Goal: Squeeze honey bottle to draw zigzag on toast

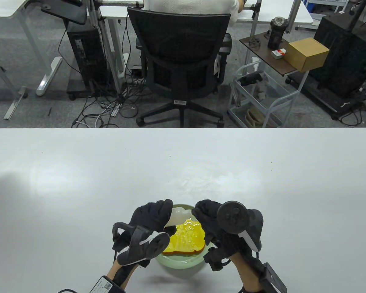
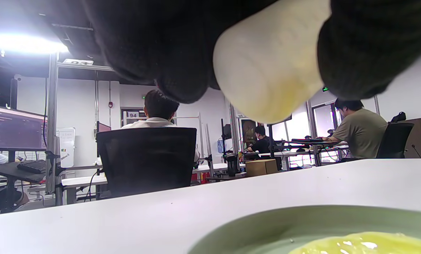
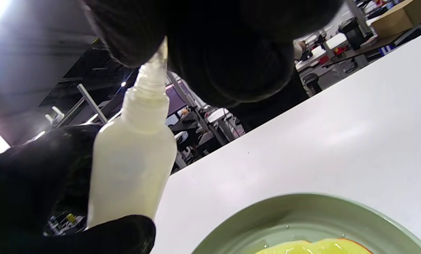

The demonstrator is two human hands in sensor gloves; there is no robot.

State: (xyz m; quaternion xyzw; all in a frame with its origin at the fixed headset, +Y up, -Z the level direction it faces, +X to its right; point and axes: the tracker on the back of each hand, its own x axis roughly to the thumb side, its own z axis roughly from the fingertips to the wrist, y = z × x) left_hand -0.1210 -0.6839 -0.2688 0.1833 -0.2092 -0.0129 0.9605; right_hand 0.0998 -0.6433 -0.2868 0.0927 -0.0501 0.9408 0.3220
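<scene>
The honey bottle (image 1: 177, 216), a soft translucent squeeze bottle, is held above the far edge of a pale green plate (image 1: 180, 264) near the table's front edge. On the plate lies 1 slice of toast (image 1: 187, 240), already glossy with yellow honey. Your left hand (image 1: 151, 219) wraps the bottle's body, fingers curled firmly around it. Your right hand (image 1: 212, 218) meets the nozzle end; in the right wrist view its fingertips (image 3: 132, 38) close over the tip of the nozzle (image 3: 153, 76), though whether they pinch a cap or only steady it cannot be told. To do this step well, tip the nozzle down over the toast, keep it just above the bread, press evenly with your left hand, and sweep side to side within the crust. The white table (image 1: 79, 183) surrounds the plate.
</scene>
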